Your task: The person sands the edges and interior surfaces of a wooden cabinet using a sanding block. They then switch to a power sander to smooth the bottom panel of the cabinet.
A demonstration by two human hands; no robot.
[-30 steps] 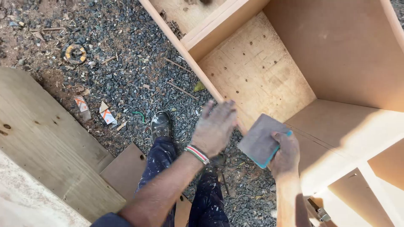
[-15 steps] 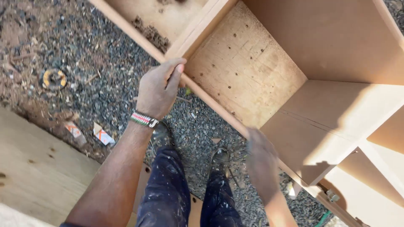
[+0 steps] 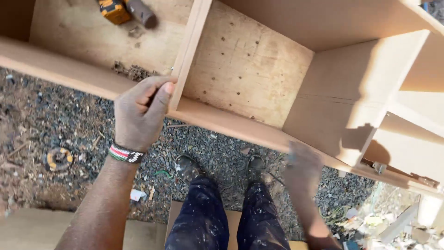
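Two hands: left hand (image 3: 141, 111) grip clamped around cabinet edge (image 3: 217, 122); right hand (image 3: 303, 164) blurred, grip unclear.

Bare wooden cabinet (image 3: 259, 78) lies open-faced on gravel, upright divider (image 3: 189, 51) inside.

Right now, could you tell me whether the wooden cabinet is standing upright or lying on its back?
Lying on its back: the wooden cabinet opens upward on gravel, and a yellow tool rests on its back panel.

Compartment (image 3: 245, 69) open, roomy; divider (image 3: 189, 51) walls left side.
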